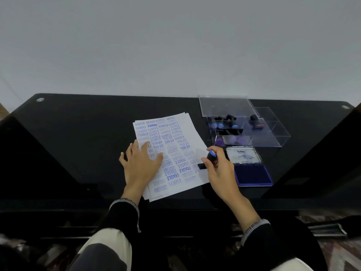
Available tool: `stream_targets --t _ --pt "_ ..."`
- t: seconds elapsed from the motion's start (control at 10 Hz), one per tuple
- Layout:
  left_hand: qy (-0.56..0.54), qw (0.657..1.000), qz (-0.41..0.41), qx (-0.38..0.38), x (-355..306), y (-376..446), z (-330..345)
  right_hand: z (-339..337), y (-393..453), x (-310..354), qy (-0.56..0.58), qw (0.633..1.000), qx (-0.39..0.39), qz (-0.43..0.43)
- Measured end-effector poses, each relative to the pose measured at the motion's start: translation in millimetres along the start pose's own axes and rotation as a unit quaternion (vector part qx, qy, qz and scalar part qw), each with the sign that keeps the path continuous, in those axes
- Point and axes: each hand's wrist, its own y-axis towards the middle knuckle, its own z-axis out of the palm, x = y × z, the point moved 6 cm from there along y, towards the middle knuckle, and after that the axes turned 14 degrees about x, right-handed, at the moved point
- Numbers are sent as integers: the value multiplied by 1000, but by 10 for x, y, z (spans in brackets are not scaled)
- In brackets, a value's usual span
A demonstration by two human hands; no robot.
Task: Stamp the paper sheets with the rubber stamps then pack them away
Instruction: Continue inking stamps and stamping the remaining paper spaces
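Note:
A stack of white paper sheets point(181, 137) lies on the black table, the top one covered in blue stamped words. My left hand point(141, 164) rests flat on the stack's left part, fingers spread. My right hand point(218, 169) grips a black rubber stamp point(210, 158) with a blue cap, its base at the sheet's right edge. An open ink pad point(253, 176) with a blue inked surface sits just right of that hand. Behind it stands a clear plastic box point(273, 133) holding several more stamps point(226, 125).
The box's clear lid point(226, 105) lies at the back, leaning over the box. The black glass table point(82, 133) spreads wide to the left of the papers. A pale wall rises behind it. Dark chair shapes flank both sides.

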Motion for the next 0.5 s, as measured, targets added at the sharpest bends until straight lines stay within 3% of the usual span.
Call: stream_targets --t 0.5 --pt "1 1000 1 4 0 7 9 116 -120 101 -32 997 57 -33"
